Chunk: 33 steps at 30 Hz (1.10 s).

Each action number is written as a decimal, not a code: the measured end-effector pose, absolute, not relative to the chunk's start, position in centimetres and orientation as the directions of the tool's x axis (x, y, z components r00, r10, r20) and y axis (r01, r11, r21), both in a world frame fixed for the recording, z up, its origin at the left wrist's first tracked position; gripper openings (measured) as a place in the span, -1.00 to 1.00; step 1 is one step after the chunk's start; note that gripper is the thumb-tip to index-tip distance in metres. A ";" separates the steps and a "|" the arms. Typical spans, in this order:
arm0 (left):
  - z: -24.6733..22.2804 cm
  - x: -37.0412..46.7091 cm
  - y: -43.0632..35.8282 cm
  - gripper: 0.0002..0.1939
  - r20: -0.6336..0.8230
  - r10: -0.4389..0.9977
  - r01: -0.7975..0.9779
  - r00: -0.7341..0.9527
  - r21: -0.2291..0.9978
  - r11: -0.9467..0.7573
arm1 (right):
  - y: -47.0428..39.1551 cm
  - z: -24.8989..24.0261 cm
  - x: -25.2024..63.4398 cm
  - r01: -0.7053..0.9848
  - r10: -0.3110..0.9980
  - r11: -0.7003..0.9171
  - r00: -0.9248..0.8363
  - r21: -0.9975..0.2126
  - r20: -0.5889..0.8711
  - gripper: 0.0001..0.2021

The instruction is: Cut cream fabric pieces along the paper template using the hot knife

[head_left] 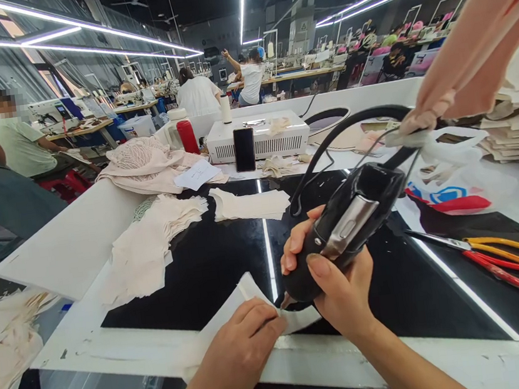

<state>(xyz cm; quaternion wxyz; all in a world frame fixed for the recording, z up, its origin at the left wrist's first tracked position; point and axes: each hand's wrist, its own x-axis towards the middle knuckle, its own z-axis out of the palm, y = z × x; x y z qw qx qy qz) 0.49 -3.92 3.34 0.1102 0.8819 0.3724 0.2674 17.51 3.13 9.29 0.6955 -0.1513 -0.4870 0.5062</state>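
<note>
My right hand [340, 279] is wrapped round a black corded hand tool [340, 235] with a silver lever plate on its side. The tool is tilted, its narrow tip pointing down at a white fabric piece [247, 287] on the black glossy tabletop [194, 278]. Close by the tip, my left hand [240, 348] has its fingers closed on that fabric, near the table's front edge. Its fingertips almost touch the tip. Part of the fabric passes under my left hand and is hidden there. A thick black cable [349, 120] arches behind the tool.
Cream fabric pieces lie in a stack [147, 249] at left and a smaller stack [251, 204] farther back. Scissors [498, 253] with red and orange handles rest at right beside a plastic bag [460, 176]. A phone [244, 149] leans against a white vented box [275, 135].
</note>
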 end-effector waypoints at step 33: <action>3.9 0.7 -3.7 -0.78 0.455 0.683 0.575 0.572 0.372 -0.729 | 3.1 9.6 17.3 -0.548 0.858 0.432 0.004 -0.717 0.514 -0.63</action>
